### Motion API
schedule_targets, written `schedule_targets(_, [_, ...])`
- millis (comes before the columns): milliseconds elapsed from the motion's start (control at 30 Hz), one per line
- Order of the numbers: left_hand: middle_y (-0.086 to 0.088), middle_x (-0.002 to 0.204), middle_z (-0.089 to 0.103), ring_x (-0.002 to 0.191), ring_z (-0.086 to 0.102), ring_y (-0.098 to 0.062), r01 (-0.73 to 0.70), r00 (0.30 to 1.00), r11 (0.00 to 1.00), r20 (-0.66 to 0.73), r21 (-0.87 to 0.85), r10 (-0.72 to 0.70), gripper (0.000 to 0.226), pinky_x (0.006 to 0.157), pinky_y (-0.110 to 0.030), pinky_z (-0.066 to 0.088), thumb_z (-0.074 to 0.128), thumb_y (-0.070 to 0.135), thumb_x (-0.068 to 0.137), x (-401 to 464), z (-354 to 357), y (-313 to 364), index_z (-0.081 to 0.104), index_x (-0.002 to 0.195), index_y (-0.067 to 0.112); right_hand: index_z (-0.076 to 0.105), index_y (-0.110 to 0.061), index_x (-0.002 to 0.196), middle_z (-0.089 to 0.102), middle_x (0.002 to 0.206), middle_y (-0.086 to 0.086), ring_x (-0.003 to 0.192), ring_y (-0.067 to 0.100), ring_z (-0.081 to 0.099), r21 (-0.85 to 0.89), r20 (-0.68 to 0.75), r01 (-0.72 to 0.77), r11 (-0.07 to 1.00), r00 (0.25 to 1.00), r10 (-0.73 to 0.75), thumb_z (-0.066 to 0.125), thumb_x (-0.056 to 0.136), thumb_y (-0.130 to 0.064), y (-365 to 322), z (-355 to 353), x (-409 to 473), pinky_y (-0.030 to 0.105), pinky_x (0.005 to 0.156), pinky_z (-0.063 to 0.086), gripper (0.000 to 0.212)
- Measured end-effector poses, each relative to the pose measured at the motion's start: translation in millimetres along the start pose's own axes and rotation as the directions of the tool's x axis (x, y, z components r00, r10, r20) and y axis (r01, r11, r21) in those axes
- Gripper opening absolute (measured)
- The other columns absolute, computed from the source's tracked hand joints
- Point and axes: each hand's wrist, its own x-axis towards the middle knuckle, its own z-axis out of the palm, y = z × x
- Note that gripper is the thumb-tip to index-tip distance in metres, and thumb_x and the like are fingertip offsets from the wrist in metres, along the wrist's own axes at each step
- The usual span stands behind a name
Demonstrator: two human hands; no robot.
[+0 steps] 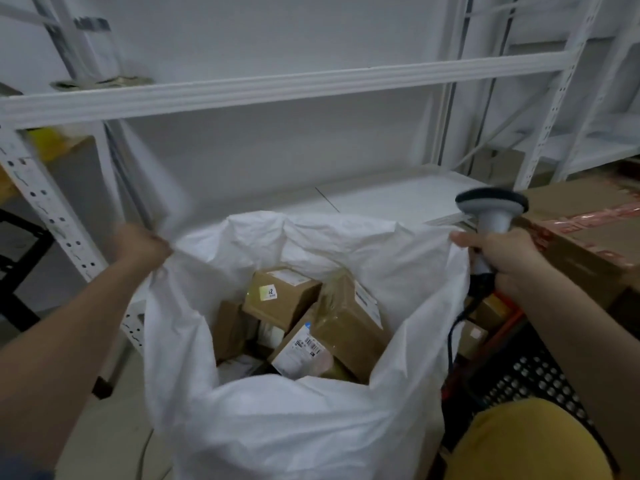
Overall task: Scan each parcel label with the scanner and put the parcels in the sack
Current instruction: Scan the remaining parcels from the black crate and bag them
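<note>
Brown cardboard parcels (282, 299) were piled inside the big white woven sack (277, 427), whose rim was bunched up in the left hand (143, 245)'s curled fingers; the grey handheld scanner (491, 216) was gripped by the right hand (505, 258), rim pinched too.

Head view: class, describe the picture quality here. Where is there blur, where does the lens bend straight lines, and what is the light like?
Head view: the scanner head and the large carton behind it are smeared; the shelf beam bows, a wide-angle effect; the light is soft and dim, with no hard shadows; the labels on the parcels in the sack are too soft to read.
</note>
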Motion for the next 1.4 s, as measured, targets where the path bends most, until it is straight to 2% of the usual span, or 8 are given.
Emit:
schedule_targets(133, [-0.014, 0.073, 0.057, 0.074, 0.060, -0.032, -0.074, 0.994, 0.965, 0.100, 0.252, 0.050, 0.016, 0.064, -0.035, 0.044, 0.070, 0.002, 0.077, -11.9, 5.7, 16.6, 0.066, 0.086, -0.010, 0.057, 0.013, 0.107, 0.057, 0.077, 0.016, 0.060, 0.024, 0.053, -0.071, 0.022, -0.140, 0.988, 0.990, 0.142, 0.079, 0.080, -0.006, 16.6, -0.8, 3.6, 0.033, 0.046, 0.045, 0.040])
schedule_targets(233, [-0.022, 0.104, 0.065, 0.093, 0.062, -0.039, -0.275, 0.961, 0.931, 0.083, 0.241, 0.262, 0.031, 0.079, -0.039, 0.049, 0.069, 0.009, 0.080, -29.3, 21.9, 53.5, 0.064, 0.105, -0.008, 0.058, 0.009, 0.088, 0.053, 0.069, 0.013, 0.055, 0.020, 0.048, -0.108, 0.019, -0.142, 0.984, 0.989, 0.145, 0.079, 0.081, -0.015, 18.3, -9.0, 10.2, 0.032, 0.047, 0.043, 0.032])
schedule_targets(500, [-0.008, 0.127, 0.059, 0.113, 0.056, -0.026, -0.688, 0.719, 0.723, 0.072, -0.066, 0.691, 0.039, 0.097, -0.029, 0.038, 0.065, 0.018, 0.086, -130.7, 82.9, 223.6, 0.062, 0.125, 0.011, 0.038, 0.000, 0.139, 0.058, 0.082, 0.009, 0.077, 0.023, 0.059, 0.012, -0.049, -0.100, 0.995, 0.994, 0.101, 0.072, 0.087, -0.036, 18.5, -71.9, 57.5, 0.042, 0.085, 0.051, 0.072])
schedule_targets(700, [-0.001, 0.122, 0.059, 0.111, 0.055, -0.014, -0.682, 0.587, 0.631, 0.237, -0.371, 0.774, 0.032, 0.084, -0.018, 0.035, 0.064, 0.021, 0.089, -251.7, 189.6, 348.9, 0.063, 0.120, 0.015, 0.047, -0.010, 0.138, 0.070, 0.096, 0.009, 0.068, 0.020, 0.061, 0.133, -0.217, -0.100, 0.986, 0.968, 0.127, 0.067, 0.091, -0.035, 68.1, -156.2, 115.3, 0.034, 0.054, 0.046, 0.057])
schedule_targets(900, [-0.005, 0.101, 0.068, 0.099, 0.064, -0.024, -0.258, 0.709, 0.893, 0.555, -0.370, 0.435, 0.014, 0.077, -0.026, 0.048, 0.060, 0.014, 0.089, -323.5, 357.5, 370.2, 0.069, 0.099, 0.009, 0.049, -0.015, 0.128, 0.069, 0.101, 0.006, 0.074, 0.019, 0.062, 0.179, -0.297, -0.093, 0.979, 0.944, 0.144, 0.063, 0.094, -0.025, 108.7, -211.1, 156.5, 0.034, 0.061, 0.050, 0.038])
schedule_targets(1167, [-0.017, 0.124, 0.059, 0.115, 0.057, -0.031, 0.031, 0.877, 0.996, 0.480, -0.086, 0.014, 0.037, 0.096, -0.035, 0.043, 0.063, 0.015, 0.086, -320.3, 525.5, 250.1, 0.061, 0.119, 0.001, 0.056, -0.014, 0.115, 0.071, 0.099, 0.007, 0.067, 0.017, 0.058, 0.112, -0.224, -0.201, 0.973, 0.949, 0.222, 0.063, 0.092, -0.016, 163.4, -234.0, 222.2, 0.036, 0.062, 0.053, 0.024])
schedule_targets(1300, [-0.020, 0.126, 0.060, 0.114, 0.058, -0.036, 0.150, 0.872, 0.985, 0.459, 0.084, -0.172, 0.053, 0.095, -0.039, 0.050, 0.067, 0.023, 0.081, -282.8, 585.5, 194.8, 0.056, 0.128, 0.000, 0.058, -0.012, 0.108, 0.072, 0.096, 0.013, 0.064, 0.018, 0.058, 0.136, -0.173, -0.242, 0.961, 0.949, 0.264, 0.064, 0.088, -0.012, 175.1, -222.5, 256.3, 0.035, 0.062, 0.051, 0.021])
schedule_targets(1400, [-0.016, 0.130, 0.057, 0.117, 0.054, -0.036, 0.368, 0.738, 0.927, 0.584, 0.072, -0.339, 0.060, 0.093, -0.041, 0.048, 0.065, 0.029, 0.083, -266.6, 629.4, 163.6, 0.046, 0.135, 0.007, 0.058, -0.008, 0.108, 0.072, 0.096, 0.015, 0.061, 0.017, 0.056, 0.141, -0.154, -0.263, 0.954, 0.946, 0.284, 0.061, 0.089, -0.011, 183.1, -214.4, 276.0, 0.033, 0.060, 0.049, 0.020])
